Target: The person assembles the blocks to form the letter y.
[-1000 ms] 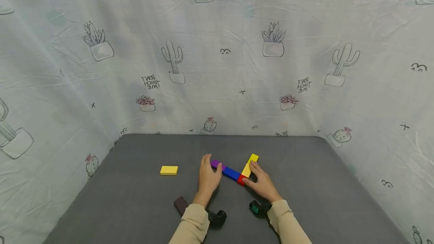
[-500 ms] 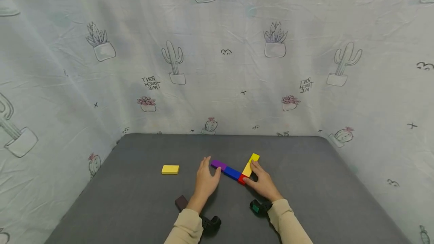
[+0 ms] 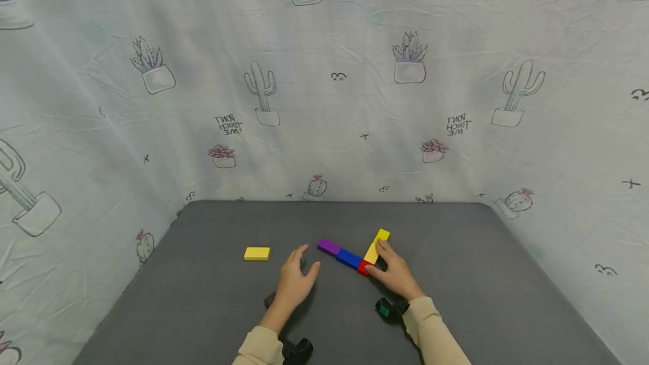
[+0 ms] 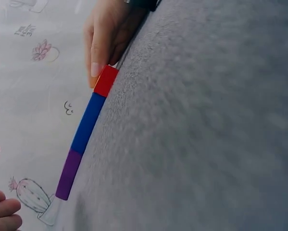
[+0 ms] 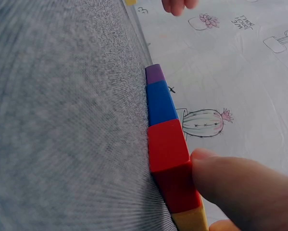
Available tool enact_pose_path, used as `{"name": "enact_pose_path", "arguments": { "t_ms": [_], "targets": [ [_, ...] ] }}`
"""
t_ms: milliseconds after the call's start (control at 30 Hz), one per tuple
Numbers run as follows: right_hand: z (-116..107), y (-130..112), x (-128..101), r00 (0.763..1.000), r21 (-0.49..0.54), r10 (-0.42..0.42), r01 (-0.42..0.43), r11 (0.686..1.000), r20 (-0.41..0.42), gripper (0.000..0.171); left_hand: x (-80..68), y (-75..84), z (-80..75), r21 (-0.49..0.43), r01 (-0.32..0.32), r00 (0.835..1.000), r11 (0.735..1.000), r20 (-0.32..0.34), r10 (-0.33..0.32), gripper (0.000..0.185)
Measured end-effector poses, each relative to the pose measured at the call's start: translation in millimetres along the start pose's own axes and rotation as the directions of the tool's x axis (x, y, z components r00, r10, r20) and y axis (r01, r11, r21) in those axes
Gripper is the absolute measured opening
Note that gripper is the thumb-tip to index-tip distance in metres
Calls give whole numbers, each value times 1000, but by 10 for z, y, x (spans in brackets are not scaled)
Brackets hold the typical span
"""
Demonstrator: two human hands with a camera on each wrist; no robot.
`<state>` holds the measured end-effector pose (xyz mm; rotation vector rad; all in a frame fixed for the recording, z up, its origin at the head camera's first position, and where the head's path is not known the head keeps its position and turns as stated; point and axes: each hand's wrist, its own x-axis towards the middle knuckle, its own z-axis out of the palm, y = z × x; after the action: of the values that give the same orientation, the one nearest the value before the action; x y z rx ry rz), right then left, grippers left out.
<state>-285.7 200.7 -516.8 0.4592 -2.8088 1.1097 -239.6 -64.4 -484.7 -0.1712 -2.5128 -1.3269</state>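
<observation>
In the head view, a purple block [image 3: 329, 246], a blue block [image 3: 349, 258] and a red block [image 3: 363, 267] lie end to end in a slanting row. From the red end, a yellow strip [image 3: 372, 253] runs away at an angle, forming a V. My right hand [image 3: 397, 276] rests against this corner, thumb at the red block and fingertips on the yellow strip. The right wrist view shows the thumb [image 5: 225, 175] pressing the edge of the red block. My left hand [image 3: 295, 281] holds nothing, fingers spread, left of the purple end.
A separate yellow block [image 3: 257, 253] lies on the grey table [image 3: 213, 224] at the left. Partly hidden under my left wrist is a dark brown block [image 3: 270, 299]. Black devices [image 3: 389, 310] sit on both wrists. A patterned curtain [image 3: 324, 100] stands behind the table.
My left hand has moved away from the purple block, back toward the lower left, and covers more of the brown block. My right hand stays at the red and yellow corner.
</observation>
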Motion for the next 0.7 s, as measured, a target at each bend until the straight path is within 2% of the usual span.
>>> {"name": "enact_pose_path", "arguments": {
  "t_ms": [167,333,533,700],
  "targets": [
    [-13,-11,-43,1000,-2,-1,1,1000,-4,78,-123,-13,-110,3,-20,1000,1000,16,20,51],
    [-27,-20,-53,1000,0,3,-3,1000,9,79,-272,-57,-215,29,-34,999,999,1,34,50],
    [-33,-22,-67,1000,-6,2,-2,1000,27,79,-500,-147,-350,39,5,1000,999,-15,-4,50],
    [-38,-39,-100,1000,5,-5,5,1000,21,79,-619,-221,-457,72,60,998,996,-3,-60,53]
  ]
}}
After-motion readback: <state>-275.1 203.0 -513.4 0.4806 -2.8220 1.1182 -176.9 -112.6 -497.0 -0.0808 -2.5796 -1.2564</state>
